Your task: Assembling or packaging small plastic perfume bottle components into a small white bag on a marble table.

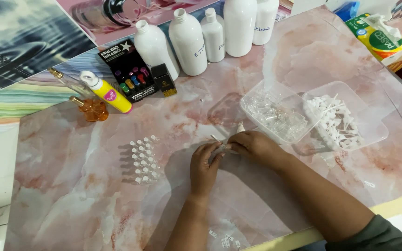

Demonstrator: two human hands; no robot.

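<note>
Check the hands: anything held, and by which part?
Both hands, left hand and right hand, pinch a small clear vial between their fingertips. Its white spray cap pokes out above the right hand. Exact grip point hidden.

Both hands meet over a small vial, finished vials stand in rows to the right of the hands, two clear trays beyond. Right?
Not quite: the head view shows the rows of vials to the left of the hands, left and right. The two clear trays lie beyond.

Left hand [204, 166] and right hand [253, 145] pinch a small vial [223, 147] beside filled vials [145, 159]
</note>
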